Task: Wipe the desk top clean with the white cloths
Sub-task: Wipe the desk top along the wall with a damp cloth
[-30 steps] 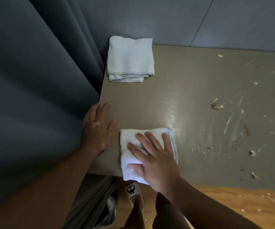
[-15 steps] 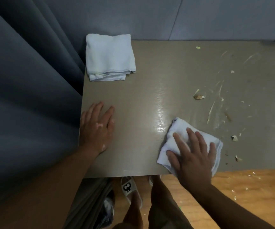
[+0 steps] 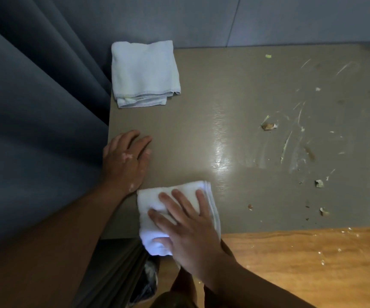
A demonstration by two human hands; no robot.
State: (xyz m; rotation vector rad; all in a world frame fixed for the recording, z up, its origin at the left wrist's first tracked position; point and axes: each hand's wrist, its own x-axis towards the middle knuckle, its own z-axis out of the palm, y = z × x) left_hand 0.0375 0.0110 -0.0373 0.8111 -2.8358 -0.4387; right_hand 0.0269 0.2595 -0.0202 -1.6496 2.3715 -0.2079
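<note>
The cloth (image 3: 149, 203) lies folded at the near edge of the desk top (image 3: 202, 121), one end drooping over it. The right hand (image 3: 193, 236) is flat on top, fingers straight and spread apart, pressing rather than gripping. Just to its left, the left hand (image 3: 124, 165) rests palm-down on the desk near the left edge, fingers straight and close together. A second cloth (image 3: 144, 72) sits folded at the far left corner, untouched.

The mess (crumbs (image 3: 268, 126) and pale smears (image 3: 285, 145)) is all on the right half, well apart from the cloth. To wipe well, it seems best to press evenly, sweep rightward in overlapping passes, and gather the crumbs into the cloth rather than push them onto the wooden floor (image 3: 313, 270), which shows specks.
</note>
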